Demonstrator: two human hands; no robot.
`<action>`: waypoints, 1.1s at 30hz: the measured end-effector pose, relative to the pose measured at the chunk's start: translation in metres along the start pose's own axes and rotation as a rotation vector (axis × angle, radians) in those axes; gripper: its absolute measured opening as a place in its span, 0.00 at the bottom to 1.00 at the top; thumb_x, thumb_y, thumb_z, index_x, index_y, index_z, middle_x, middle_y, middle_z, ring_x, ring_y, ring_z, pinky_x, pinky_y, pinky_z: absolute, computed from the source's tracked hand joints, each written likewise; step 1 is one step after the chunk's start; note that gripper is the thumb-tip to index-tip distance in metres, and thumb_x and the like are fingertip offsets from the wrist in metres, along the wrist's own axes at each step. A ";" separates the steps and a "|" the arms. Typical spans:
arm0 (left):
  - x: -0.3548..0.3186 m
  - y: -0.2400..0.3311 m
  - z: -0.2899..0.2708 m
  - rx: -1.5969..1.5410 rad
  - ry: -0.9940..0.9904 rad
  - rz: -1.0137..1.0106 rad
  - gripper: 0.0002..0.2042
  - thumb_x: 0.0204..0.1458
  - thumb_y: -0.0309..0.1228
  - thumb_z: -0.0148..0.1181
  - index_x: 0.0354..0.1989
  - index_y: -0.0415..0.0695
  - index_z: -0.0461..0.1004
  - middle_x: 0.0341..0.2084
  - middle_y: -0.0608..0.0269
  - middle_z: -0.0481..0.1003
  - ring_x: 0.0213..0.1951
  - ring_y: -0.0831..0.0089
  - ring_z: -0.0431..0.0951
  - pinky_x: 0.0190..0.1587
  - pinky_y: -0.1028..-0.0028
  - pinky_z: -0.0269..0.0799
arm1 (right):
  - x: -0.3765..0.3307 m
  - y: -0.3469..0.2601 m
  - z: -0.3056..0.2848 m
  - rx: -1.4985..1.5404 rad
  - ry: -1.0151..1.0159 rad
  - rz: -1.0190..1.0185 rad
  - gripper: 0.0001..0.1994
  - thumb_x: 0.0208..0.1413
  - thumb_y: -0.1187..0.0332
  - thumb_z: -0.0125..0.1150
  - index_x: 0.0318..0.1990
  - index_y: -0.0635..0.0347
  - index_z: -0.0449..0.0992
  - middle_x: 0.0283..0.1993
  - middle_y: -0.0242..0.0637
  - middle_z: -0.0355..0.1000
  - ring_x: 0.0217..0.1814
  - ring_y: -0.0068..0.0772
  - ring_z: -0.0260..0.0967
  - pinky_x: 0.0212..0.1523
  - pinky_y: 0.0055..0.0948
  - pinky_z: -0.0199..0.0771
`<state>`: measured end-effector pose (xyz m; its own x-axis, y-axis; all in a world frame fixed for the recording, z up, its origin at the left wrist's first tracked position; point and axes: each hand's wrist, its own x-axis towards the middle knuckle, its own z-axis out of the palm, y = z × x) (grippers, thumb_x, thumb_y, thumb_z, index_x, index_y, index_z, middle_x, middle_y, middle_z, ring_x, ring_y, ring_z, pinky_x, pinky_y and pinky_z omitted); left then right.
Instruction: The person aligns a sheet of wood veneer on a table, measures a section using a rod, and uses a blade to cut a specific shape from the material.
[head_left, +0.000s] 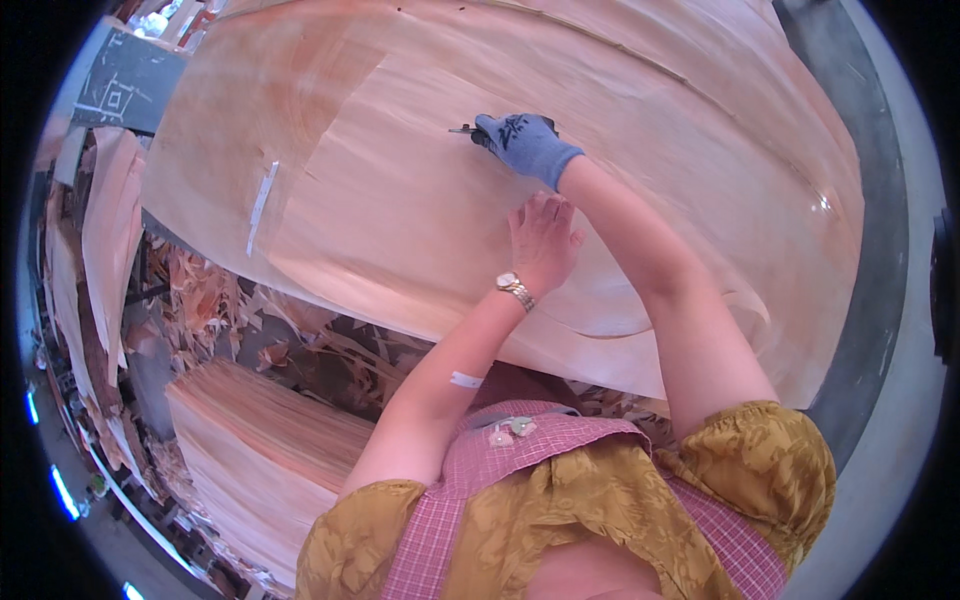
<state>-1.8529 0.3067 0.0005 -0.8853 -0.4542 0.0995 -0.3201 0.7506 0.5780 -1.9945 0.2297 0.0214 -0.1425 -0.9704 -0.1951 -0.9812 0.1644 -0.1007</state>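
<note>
Broad, thin sheets of pale pinkish wood veneer lie overlapping in front of me. My right hand, in a blue-grey work glove, is closed around a small dark hand tool. The tool's thin metal tip points left over the veneer; its exact kind is hard to make out. Nearer to me, my bare left hand rests on the sheet with its fingers stretched out, and a metal watch is on its wrist. A white perforated strip sticks to the veneer at the left.
Below the veneer's near left edge stands a thick stack of veneer sheets. Torn veneer scraps are heaped at the left. A dark board with chalk marks is at the far left. Along the right runs a grey table edge.
</note>
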 end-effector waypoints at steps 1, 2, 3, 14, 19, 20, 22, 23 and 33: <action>0.002 -0.009 -0.009 -0.054 -0.034 0.018 0.22 0.49 0.43 0.61 0.49 0.45 0.70 0.50 0.56 0.68 0.56 0.58 0.64 0.53 0.50 0.60 | 0.009 -0.002 0.001 -0.045 -0.018 0.020 0.11 0.65 0.58 0.44 0.43 0.55 0.67 0.31 0.47 0.77 0.34 0.51 0.77 0.31 0.46 0.74; 0.011 -0.024 -0.028 -0.152 -0.063 -0.113 0.22 0.48 0.42 0.63 0.49 0.45 0.70 0.48 0.56 0.69 0.53 0.57 0.66 0.52 0.53 0.61 | 0.017 -0.002 0.004 -0.088 -0.039 0.035 0.12 0.65 0.57 0.45 0.43 0.55 0.67 0.31 0.46 0.77 0.34 0.51 0.77 0.31 0.46 0.74; 0.025 -0.045 -0.047 -0.254 -0.099 -0.231 0.21 0.48 0.41 0.64 0.48 0.44 0.70 0.45 0.56 0.70 0.50 0.56 0.68 0.52 0.55 0.62 | 0.020 0.011 0.016 -0.011 -0.019 0.009 0.11 0.63 0.58 0.48 0.43 0.54 0.68 0.33 0.45 0.78 0.34 0.49 0.78 0.31 0.45 0.75; 0.111 -0.097 -0.094 0.348 -0.329 -0.170 0.55 0.32 0.46 0.77 0.71 0.54 0.48 0.65 0.53 0.58 0.65 0.56 0.59 0.60 0.53 0.62 | -0.089 0.068 0.009 0.045 -0.051 0.211 0.10 0.61 0.61 0.48 0.43 0.55 0.70 0.33 0.45 0.78 0.33 0.47 0.79 0.28 0.46 0.75; 0.108 -0.091 0.017 0.546 0.158 0.440 0.57 0.31 0.48 0.77 0.72 0.53 0.47 0.69 0.50 0.53 0.69 0.49 0.52 0.65 0.50 0.55 | -0.140 0.086 0.012 -0.016 -0.011 0.304 0.12 0.62 0.59 0.46 0.44 0.56 0.69 0.33 0.46 0.78 0.33 0.47 0.78 0.30 0.47 0.74; 0.112 -0.053 0.020 0.491 -0.042 0.339 0.56 0.31 0.48 0.77 0.71 0.52 0.49 0.69 0.50 0.52 0.69 0.49 0.52 0.66 0.52 0.54 | -0.154 0.095 0.023 -0.021 0.029 0.331 0.12 0.63 0.59 0.46 0.44 0.56 0.69 0.33 0.47 0.78 0.33 0.47 0.78 0.30 0.47 0.74; 0.104 0.020 -0.006 0.414 -0.437 0.089 0.54 0.32 0.50 0.76 0.70 0.50 0.52 0.69 0.49 0.52 0.69 0.49 0.52 0.68 0.55 0.52 | -0.193 0.115 0.031 0.021 0.047 0.395 0.12 0.63 0.59 0.46 0.44 0.56 0.69 0.33 0.47 0.78 0.34 0.48 0.78 0.30 0.48 0.74; 0.105 -0.004 0.008 0.402 -0.374 0.189 0.54 0.32 0.51 0.76 0.70 0.51 0.53 0.69 0.46 0.51 0.69 0.47 0.51 0.69 0.55 0.49 | -0.207 0.116 0.028 0.033 0.058 0.390 0.12 0.63 0.59 0.45 0.44 0.56 0.69 0.33 0.47 0.78 0.34 0.48 0.78 0.31 0.49 0.74; 0.108 0.011 0.000 0.435 -0.455 0.153 0.54 0.32 0.53 0.75 0.71 0.54 0.52 0.69 0.43 0.50 0.70 0.46 0.49 0.71 0.57 0.45 | -0.449 0.173 0.064 0.048 0.085 0.708 0.12 0.64 0.61 0.44 0.49 0.56 0.65 0.31 0.50 0.77 0.34 0.51 0.77 0.32 0.52 0.74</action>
<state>-1.9517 0.2658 0.0179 -0.9555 -0.1498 -0.2540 -0.2021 0.9599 0.1943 -2.0919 0.7055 0.0289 -0.7550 -0.6377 -0.1527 -0.6427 0.7659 -0.0210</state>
